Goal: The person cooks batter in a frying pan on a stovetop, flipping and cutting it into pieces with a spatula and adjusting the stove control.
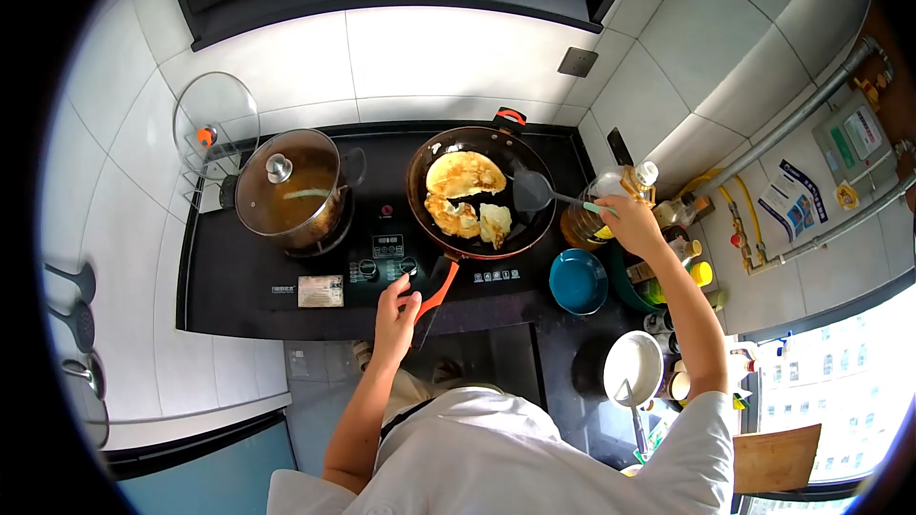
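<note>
Dark grey, broad-bladed, the spatula [533, 193] points left from the right hand [627, 218], which holds its pale-green end; its long axis runs sideways to browned food [465, 175]. Left hand [393, 320]: near the orange pan handle [439, 292], closure unclear.

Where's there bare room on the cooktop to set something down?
Between the lidded pot and frying pan, behind the control panel; also the front-left corner, left of the small card. Right of the pan is crowded: bottle, blue bowl.
</note>
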Action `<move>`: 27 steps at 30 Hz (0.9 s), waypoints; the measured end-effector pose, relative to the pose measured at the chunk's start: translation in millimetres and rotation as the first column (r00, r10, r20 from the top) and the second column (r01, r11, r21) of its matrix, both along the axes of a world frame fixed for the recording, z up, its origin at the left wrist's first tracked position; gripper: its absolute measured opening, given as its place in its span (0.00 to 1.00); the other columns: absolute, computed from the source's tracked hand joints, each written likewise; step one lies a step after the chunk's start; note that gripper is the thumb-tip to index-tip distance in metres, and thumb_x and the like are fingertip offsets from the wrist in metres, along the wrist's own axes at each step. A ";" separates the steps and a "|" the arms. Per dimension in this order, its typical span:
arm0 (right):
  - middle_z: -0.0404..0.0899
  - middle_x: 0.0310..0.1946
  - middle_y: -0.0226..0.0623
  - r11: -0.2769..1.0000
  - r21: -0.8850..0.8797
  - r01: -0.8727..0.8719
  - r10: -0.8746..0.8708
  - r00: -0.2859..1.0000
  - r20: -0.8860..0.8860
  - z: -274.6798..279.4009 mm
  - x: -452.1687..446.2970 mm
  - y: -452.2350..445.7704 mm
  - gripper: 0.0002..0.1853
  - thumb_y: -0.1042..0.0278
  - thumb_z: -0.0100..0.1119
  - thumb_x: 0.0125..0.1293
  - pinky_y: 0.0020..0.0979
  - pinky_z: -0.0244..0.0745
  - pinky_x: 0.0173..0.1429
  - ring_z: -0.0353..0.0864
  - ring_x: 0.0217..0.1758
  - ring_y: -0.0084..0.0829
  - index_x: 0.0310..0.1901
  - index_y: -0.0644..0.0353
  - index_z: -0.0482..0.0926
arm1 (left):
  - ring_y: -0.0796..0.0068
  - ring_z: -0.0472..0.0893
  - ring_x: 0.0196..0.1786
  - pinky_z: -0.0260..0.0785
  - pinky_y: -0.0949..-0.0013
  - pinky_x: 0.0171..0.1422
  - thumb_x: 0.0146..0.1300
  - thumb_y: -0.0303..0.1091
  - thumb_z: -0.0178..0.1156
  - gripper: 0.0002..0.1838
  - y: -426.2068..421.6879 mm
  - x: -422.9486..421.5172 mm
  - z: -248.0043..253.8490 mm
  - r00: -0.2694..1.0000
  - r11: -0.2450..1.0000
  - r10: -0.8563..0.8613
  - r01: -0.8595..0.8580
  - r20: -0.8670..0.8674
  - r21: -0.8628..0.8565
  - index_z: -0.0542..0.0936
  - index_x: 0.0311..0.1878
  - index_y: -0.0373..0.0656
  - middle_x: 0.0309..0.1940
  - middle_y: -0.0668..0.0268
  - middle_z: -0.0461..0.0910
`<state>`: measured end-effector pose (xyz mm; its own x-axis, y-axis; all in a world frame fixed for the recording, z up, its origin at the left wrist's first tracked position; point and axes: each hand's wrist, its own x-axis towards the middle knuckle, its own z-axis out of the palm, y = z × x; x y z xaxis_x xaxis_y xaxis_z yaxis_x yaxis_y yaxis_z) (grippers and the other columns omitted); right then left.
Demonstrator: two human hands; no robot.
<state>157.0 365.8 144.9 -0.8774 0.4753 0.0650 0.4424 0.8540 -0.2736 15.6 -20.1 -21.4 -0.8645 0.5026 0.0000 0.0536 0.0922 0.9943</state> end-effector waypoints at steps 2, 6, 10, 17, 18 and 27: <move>0.83 0.34 0.48 0.999 -0.041 -0.007 0.005 0.999 -0.047 5.7 4.4 -8.1 0.13 0.63 0.56 0.65 0.42 0.77 0.47 0.83 0.39 0.48 0.48 0.55 0.83 | 0.70 0.77 0.49 0.72 0.70 0.51 0.68 0.40 0.60 0.26 -1.2 1.5 0.1 1.000 1.000 0.000 0.000 -0.016 -0.011 0.69 0.65 0.38 0.57 0.55 0.70; 0.84 0.35 0.48 0.984 -0.176 0.017 -0.015 1.000 0.013 8.8 11.1 -14.9 0.14 0.63 0.56 0.65 0.41 0.77 0.48 0.83 0.40 0.48 0.49 0.56 0.83 | 0.70 0.76 0.50 0.72 0.69 0.51 0.67 0.38 0.60 0.26 -1.3 4.1 1.7 1.000 0.999 -0.013 0.014 0.006 -0.048 0.69 0.65 0.38 0.57 0.55 0.69; 0.83 0.39 0.49 0.978 -0.206 -0.009 0.012 1.000 0.013 -5.5 15.2 -14.6 0.14 0.64 0.56 0.65 0.40 0.76 0.50 0.83 0.43 0.47 0.49 0.58 0.82 | 0.70 0.76 0.51 0.73 0.68 0.52 0.66 0.37 0.61 0.26 -2.8 6.3 -2.8 1.000 0.999 -0.005 0.007 0.028 -0.046 0.68 0.65 0.39 0.58 0.55 0.69; 0.84 0.37 0.45 0.953 -0.302 0.015 -0.013 1.000 0.006 -1.6 21.5 -16.2 0.14 0.66 0.57 0.65 0.35 0.75 0.50 0.83 0.40 0.39 0.50 0.59 0.82 | 0.69 0.76 0.51 0.73 0.68 0.52 0.66 0.36 0.61 0.26 -6.3 7.0 -0.2 1.000 0.998 -0.005 0.007 0.024 -0.070 0.68 0.65 0.39 0.58 0.55 0.69; 0.84 0.37 0.45 0.938 -0.341 0.064 -0.053 0.998 0.042 1.6 21.2 -18.1 0.14 0.66 0.57 0.66 0.34 0.75 0.49 0.83 0.40 0.37 0.50 0.59 0.82 | 0.69 0.76 0.52 0.73 0.68 0.52 0.66 0.36 0.60 0.26 -6.4 7.1 0.7 1.000 0.998 -0.009 0.011 0.028 -0.070 0.68 0.65 0.39 0.58 0.55 0.69; 0.84 0.36 0.43 0.872 -0.482 0.085 -0.076 0.996 0.037 -17.0 22.9 -20.4 0.14 0.65 0.57 0.66 0.31 0.75 0.46 0.82 0.37 0.31 0.50 0.59 0.82 | 0.69 0.76 0.52 0.74 0.68 0.52 0.66 0.36 0.60 0.26 -6.7 7.8 3.1 0.999 0.997 -0.022 0.026 0.044 -0.077 0.68 0.65 0.39 0.58 0.55 0.68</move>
<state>179.9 345.4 127.8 -0.8338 0.5128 -0.2045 0.5118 0.5791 -0.6346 23.4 -26.8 -18.2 -0.8506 0.5203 -0.0768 0.0140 0.1683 0.9856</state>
